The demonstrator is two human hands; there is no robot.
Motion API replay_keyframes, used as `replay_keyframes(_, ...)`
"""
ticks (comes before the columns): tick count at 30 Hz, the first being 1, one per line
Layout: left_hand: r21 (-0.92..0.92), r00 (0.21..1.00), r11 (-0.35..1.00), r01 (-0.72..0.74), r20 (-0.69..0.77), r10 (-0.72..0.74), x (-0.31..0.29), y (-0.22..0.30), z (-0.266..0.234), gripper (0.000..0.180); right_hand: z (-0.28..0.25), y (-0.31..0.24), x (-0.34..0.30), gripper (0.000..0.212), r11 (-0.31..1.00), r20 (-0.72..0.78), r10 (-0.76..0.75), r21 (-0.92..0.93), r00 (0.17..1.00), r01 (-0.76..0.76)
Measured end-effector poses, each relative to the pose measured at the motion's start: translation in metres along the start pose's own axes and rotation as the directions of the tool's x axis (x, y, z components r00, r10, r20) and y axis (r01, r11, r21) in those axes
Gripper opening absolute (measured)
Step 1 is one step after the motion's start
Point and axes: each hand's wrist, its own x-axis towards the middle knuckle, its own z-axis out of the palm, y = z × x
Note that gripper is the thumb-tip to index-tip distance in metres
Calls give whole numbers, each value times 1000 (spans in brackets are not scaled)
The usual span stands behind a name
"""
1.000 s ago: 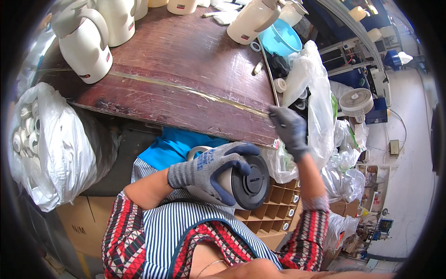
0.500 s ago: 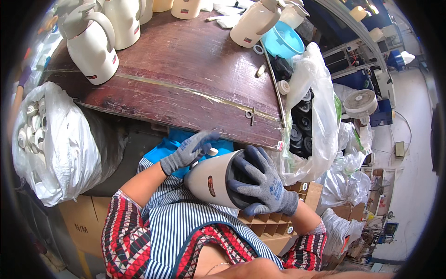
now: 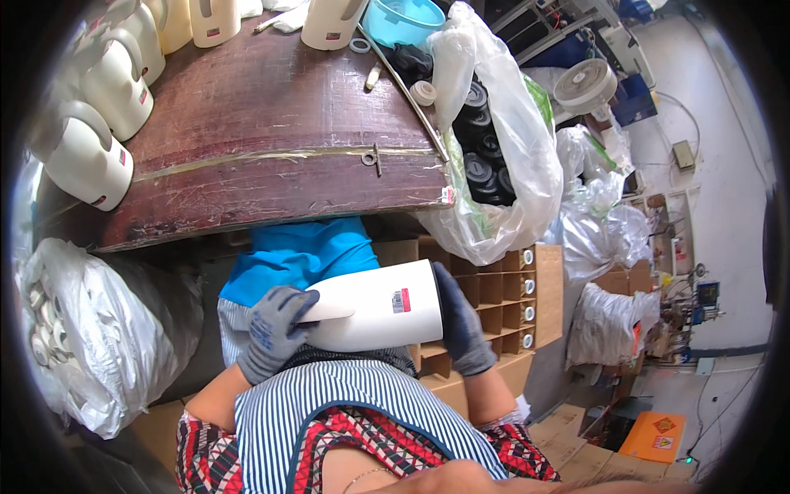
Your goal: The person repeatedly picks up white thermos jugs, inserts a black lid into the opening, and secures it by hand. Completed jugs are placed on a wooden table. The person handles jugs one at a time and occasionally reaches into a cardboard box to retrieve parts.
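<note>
A white vacuum jug (image 3: 374, 306) lies on its side across my lap, its wide bottom end to the right. A small red and white label faces up on its side. My left hand (image 3: 276, 328), in a grey glove, is closed around its handle (image 3: 331, 310) at the narrow end. Against the wide bottom end my right hand (image 3: 463, 323), gloved in grey and dark blue, presses and supports the jug. Its fingertips are partly hidden behind the rim. The inside of the jug is turned out of sight.
Several white jugs (image 3: 92, 158) stand on the worn brown table (image 3: 271, 107). A plastic bag (image 3: 527, 177) of black parts hangs by its right edge, above a divided carton (image 3: 550, 296). At left sits a bag (image 3: 123, 337) of white parts. A blue basin (image 3: 403, 23) is at the back.
The jug has been rolled over, so its handle and label now show and its open bottom faces away. My left hand has taken hold of the handle. The view has swung rightward.
</note>
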Motion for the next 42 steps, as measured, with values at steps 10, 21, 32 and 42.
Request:
replay_keyframes(10, -450, 920, 841, 300, -97, -380, 4, -82, 47, 6, -8, -23, 45, 81, 173, 809, -482, -289, 337, 941)
replay_keyframes(21, -270, 840, 894, 358, -325, -435, -1, -49, 64, 22, -8, 23, 34, 80, 698, 368, -361, -503, 857, 510)
replay_keyframes(32, -311, 934, 950, -39, -349, -76, 39, -68, 47, 54, 46, -123, 22, 63, 760, 416, 62, -609, 907, 227)
replay_keyframes(42, -797, 982, 573, 190, 164, -98, 82, -95, 57, 49, 89, -36, 275, 50, -7, 155, -459, -985, 875, 171)
